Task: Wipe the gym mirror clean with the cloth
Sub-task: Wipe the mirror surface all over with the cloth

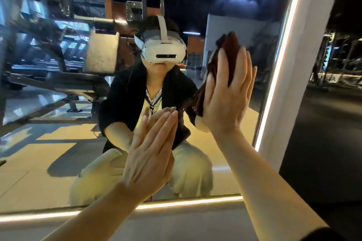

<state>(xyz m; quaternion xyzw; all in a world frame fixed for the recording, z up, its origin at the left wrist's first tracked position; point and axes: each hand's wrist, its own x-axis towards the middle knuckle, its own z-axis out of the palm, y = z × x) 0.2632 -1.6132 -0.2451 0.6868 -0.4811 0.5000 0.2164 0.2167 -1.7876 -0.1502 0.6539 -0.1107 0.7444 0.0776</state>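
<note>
Right hand (227, 94) flat, straight fingers pressing cloth (225, 53) against mirror (58, 143), near lit right edge. Left hand (150, 154) flat, bare on glass. Cloth soft, light, bunchy; likely slips unless palm pressure stays broad.

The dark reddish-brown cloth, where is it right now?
In the head view, the dark reddish-brown cloth sits right of centre, pressed flat against the gym mirror under the right hand, near the mirror's lit right edge.

The head camera looks forward, very near the mirror (58, 143), both hands raised just before it.
</note>
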